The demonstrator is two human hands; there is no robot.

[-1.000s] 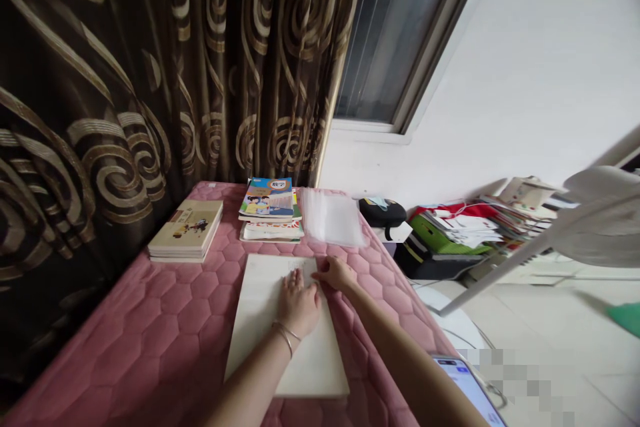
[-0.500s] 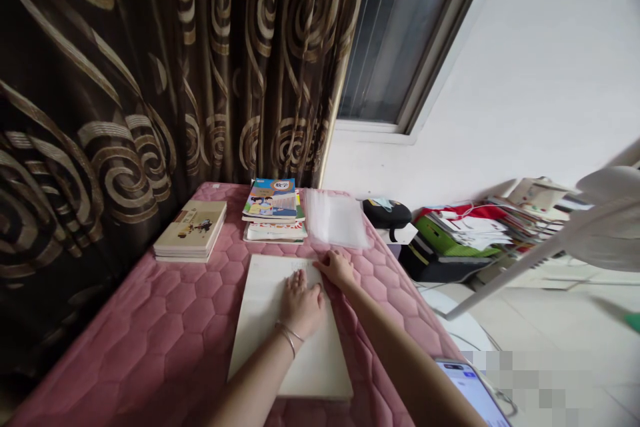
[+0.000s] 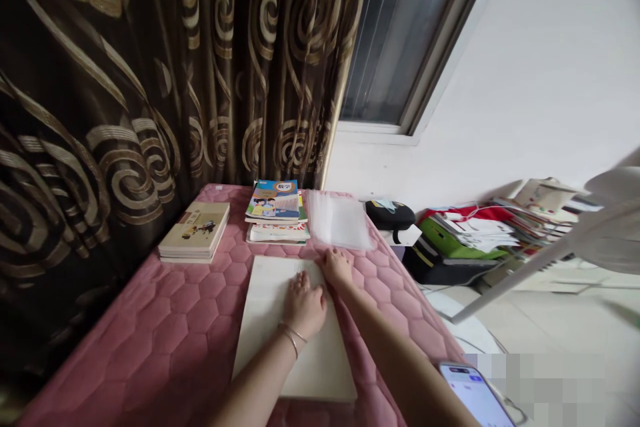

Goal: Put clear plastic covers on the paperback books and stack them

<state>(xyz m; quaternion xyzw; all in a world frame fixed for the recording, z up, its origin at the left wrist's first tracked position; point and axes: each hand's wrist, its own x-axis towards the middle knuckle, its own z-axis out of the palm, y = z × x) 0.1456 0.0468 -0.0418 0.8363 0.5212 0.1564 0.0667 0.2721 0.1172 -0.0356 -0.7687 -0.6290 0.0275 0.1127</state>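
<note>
A large pale book (image 3: 265,320) lies flat on the pink quilted mattress, its long side running away from me, with small faint print near the far end. My left hand (image 3: 305,307), with thin bangles at the wrist, rests palm down on it, fingers stretched out. At the far right corner, my right hand (image 3: 337,268) has its bent fingers closed at the book's edge; its thumb is hard to make out. Beyond them sit a stack of colourful textbooks (image 3: 273,201) and a pile of clear plastic sleeves (image 3: 343,221).
A stack of beige books (image 3: 195,230) stands at the left of the mattress (image 3: 165,327). A phone (image 3: 475,393) lies by my right forearm. Dark patterned curtains (image 3: 265,67) hang behind. Right of the bed are a black case (image 3: 390,215), a white lamp (image 3: 530,260) and piled papers (image 3: 480,230).
My right hand's fingers have shifted at the book's corner, and the thumb that lay toward the page is less visible. The left hand stays on the page. The view has moved slightly.
</note>
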